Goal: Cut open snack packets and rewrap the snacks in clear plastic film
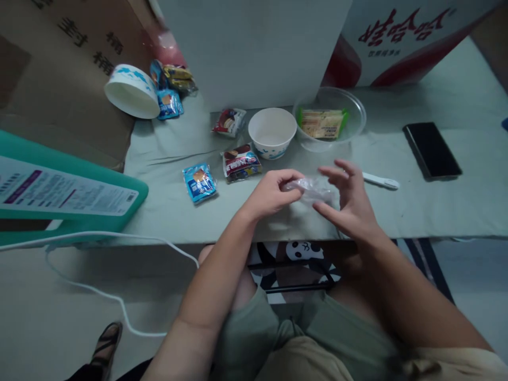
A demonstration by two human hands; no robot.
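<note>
Near the front of the table, my left hand (277, 191) is closed on one end of a crumpled clear plastic bag (311, 189). My right hand (349, 200) is at the bag's other side, its fingers apart and curved around it without gripping. Whether anything is inside the bag I cannot make out. Just beyond the hands stand a white paper bowl (273, 129) and a clear plastic bowl (359, 119) holding a green-edged pack of crackers (322, 124). Left of my left hand lie a dark red snack packet (241, 161) and a blue snack packet (199, 183).
Another snack packet (229, 122) lies behind. A tipped paper bowl (132, 92) and several packets rest by a cardboard box (67, 79). A green container (75, 182) stands left. Right are a white-handled tool (381, 181) and a phone (432, 151). Boxes (262, 53) line the back.
</note>
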